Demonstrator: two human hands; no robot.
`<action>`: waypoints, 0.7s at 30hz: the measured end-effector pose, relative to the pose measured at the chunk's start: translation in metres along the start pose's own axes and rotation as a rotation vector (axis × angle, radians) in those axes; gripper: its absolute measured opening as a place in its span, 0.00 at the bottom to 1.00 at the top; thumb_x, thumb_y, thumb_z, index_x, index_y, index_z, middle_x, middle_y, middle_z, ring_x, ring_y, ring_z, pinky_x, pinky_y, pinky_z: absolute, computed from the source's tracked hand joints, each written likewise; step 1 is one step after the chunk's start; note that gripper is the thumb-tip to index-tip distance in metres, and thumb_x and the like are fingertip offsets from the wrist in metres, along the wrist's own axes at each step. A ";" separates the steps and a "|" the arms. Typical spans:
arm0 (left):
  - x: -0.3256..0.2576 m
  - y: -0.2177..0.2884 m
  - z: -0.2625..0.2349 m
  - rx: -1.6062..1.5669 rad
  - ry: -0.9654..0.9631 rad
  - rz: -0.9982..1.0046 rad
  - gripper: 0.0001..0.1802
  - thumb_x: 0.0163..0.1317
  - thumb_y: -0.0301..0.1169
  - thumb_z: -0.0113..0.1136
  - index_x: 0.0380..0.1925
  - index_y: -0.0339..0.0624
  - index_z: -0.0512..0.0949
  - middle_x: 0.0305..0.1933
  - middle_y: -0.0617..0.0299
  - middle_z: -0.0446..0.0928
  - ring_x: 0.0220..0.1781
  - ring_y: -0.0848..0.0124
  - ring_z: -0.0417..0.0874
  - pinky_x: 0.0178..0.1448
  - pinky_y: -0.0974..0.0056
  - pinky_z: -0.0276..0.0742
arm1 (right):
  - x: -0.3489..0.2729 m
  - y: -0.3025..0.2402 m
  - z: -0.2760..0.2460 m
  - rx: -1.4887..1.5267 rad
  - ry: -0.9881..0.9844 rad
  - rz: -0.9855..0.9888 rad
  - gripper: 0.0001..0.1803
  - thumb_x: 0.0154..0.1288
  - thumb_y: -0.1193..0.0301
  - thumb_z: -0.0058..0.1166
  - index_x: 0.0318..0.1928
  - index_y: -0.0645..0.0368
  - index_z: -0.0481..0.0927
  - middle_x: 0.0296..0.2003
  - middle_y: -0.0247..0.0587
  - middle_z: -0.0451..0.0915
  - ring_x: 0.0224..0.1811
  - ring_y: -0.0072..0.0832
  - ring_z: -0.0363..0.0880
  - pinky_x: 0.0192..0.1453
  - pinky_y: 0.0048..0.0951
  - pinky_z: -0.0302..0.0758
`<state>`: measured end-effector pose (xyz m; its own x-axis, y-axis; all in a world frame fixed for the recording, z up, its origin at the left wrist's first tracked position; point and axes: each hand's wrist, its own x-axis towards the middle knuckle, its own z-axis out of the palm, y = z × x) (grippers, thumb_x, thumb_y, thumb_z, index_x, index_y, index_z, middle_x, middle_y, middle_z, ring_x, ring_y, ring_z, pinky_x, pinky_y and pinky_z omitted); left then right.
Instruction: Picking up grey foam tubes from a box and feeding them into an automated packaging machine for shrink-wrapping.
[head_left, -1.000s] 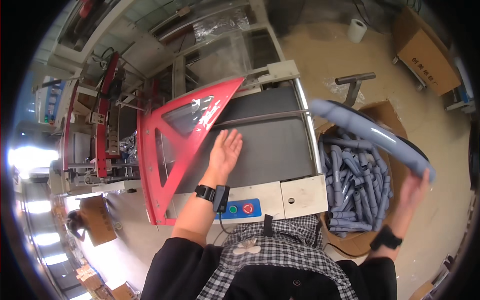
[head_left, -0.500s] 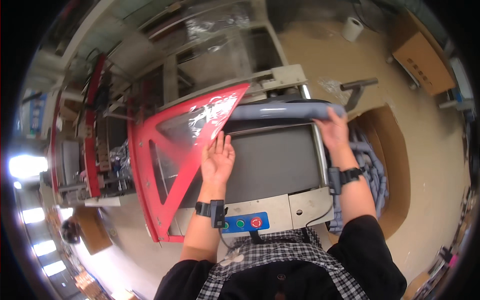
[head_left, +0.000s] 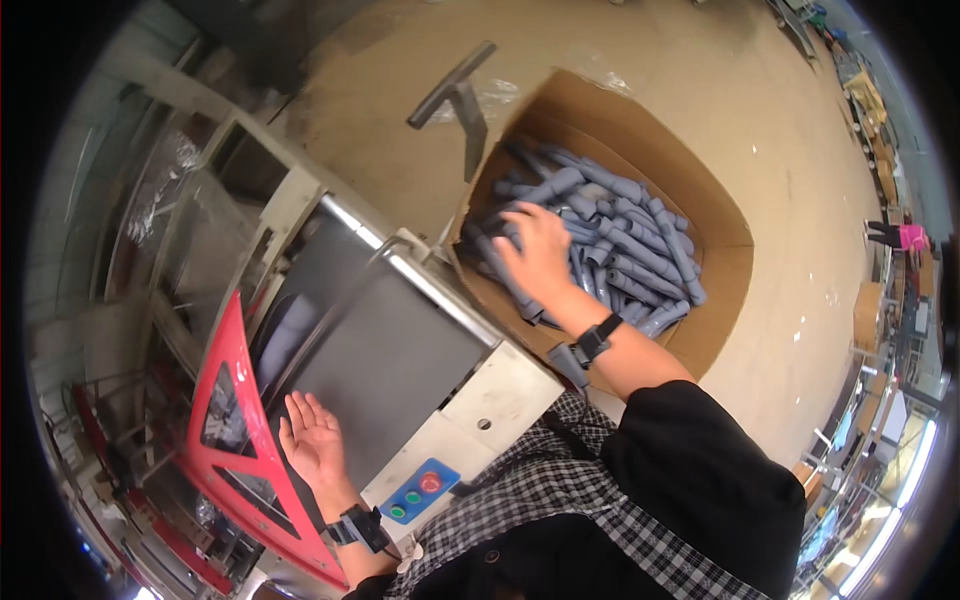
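Note:
My right hand [head_left: 540, 253] is over the left part of a brown cardboard box [head_left: 722, 290], among grey ribbed plastic tubes [head_left: 640, 255]. Its fingers are spread and curve down beside a dark, blurred tube; no firm grip shows. With its palm turned up and fingers stretched, my left hand [head_left: 315, 440] holds nothing. It is next to the slanted edge of a red triangular frame [head_left: 262, 462] with clear film across it. Just beyond that frame a grey tube [head_left: 288, 335] lies on the machine, partly hidden by a dark bar.
In front of me is the machine's dark flat bed [head_left: 405, 345]. A blue panel [head_left: 418, 492] with green and red buttons sits on its near edge. A metal T-shaped bar [head_left: 460, 95] stands behind the box. Far to the right is a person in pink [head_left: 912, 237].
The view has swung right. My right hand has let go of the tube on the machine and moved over into the box. My left hand stays open beside the red frame.

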<state>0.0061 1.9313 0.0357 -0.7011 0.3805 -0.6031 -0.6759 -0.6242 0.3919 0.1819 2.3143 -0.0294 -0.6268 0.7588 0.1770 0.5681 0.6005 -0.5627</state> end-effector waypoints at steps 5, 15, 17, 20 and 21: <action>0.000 -0.057 0.036 0.160 -0.060 -0.140 0.21 0.66 0.35 0.48 0.58 0.44 0.68 0.55 0.60 0.75 0.57 0.63 0.74 0.56 0.59 0.73 | -0.048 0.194 0.006 -0.311 -0.243 0.529 0.30 0.53 0.60 0.60 0.56 0.57 0.70 0.60 0.49 0.65 0.64 0.46 0.59 0.66 0.43 0.60; -0.010 -0.134 0.079 0.557 -0.064 -0.291 0.20 0.65 0.35 0.50 0.56 0.42 0.68 0.50 0.56 0.77 0.50 0.61 0.78 0.52 0.60 0.77 | -0.018 0.339 0.056 -0.519 -0.555 0.813 0.48 0.50 0.63 0.64 0.69 0.47 0.50 0.68 0.36 0.53 0.71 0.37 0.51 0.71 0.40 0.54; -0.009 -0.141 0.080 0.586 -0.078 -0.297 0.21 0.65 0.35 0.51 0.56 0.41 0.68 0.49 0.55 0.77 0.50 0.61 0.78 0.52 0.60 0.77 | -0.016 0.346 0.060 -0.516 -0.620 0.827 0.47 0.50 0.64 0.65 0.68 0.45 0.53 0.66 0.36 0.56 0.69 0.36 0.53 0.70 0.41 0.55; -0.008 -0.149 0.083 0.646 -0.058 -0.272 0.21 0.64 0.35 0.53 0.55 0.41 0.68 0.49 0.55 0.77 0.50 0.61 0.78 0.53 0.60 0.76 | -0.018 0.346 0.057 -0.594 -0.640 0.797 0.38 0.48 0.64 0.67 0.61 0.43 0.64 0.58 0.36 0.66 0.63 0.36 0.62 0.64 0.42 0.62; -0.007 -0.150 0.083 0.639 -0.070 -0.280 0.22 0.63 0.35 0.54 0.55 0.41 0.68 0.49 0.55 0.76 0.50 0.60 0.78 0.53 0.60 0.75 | -0.020 0.342 0.052 -0.620 -0.707 0.711 0.35 0.48 0.64 0.67 0.58 0.45 0.67 0.56 0.36 0.68 0.61 0.36 0.65 0.61 0.43 0.64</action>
<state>0.0937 2.0786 0.0388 -0.4796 0.5248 -0.7033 -0.8195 0.0187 0.5728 0.3608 2.4913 -0.2674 -0.1104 0.7810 -0.6148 0.9489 0.2668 0.1685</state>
